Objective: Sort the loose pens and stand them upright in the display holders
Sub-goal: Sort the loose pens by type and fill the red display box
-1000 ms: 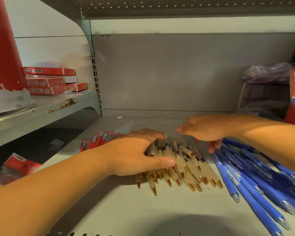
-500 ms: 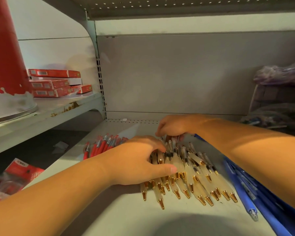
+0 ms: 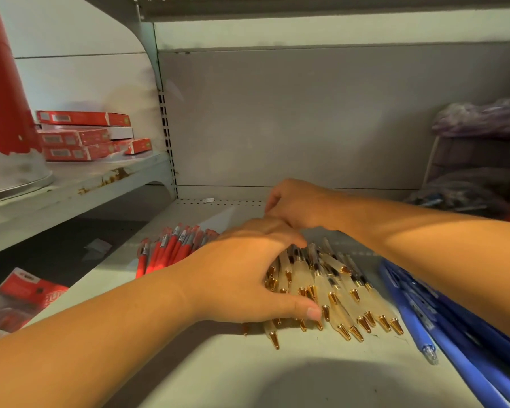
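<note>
Left hand [image 3: 248, 278] cups the cream pens [image 3: 345, 298], right hand [image 3: 298, 204] curls behind, grip hidden; best square the tips evenly before lifting

Pale grey metal shelf [image 3: 218, 366] under warm light, plain grey back panel [image 3: 306, 119] behind, slotted upright [image 3: 166, 136] at left, rust-stained neighbouring shelf [image 3: 100, 185] beyond it, perforated shelf [image 3: 306, 4] overhead.

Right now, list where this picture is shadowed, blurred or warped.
Head view, bottom: a broad dark shadow lies across the near shelf. Head view, left: the red boxes are smeared by motion blur. Head view, top: the shelf upright bows from wide-angle distortion. Head view, centre: the gold-tipped pens look fairly sharp under warm light.
</note>
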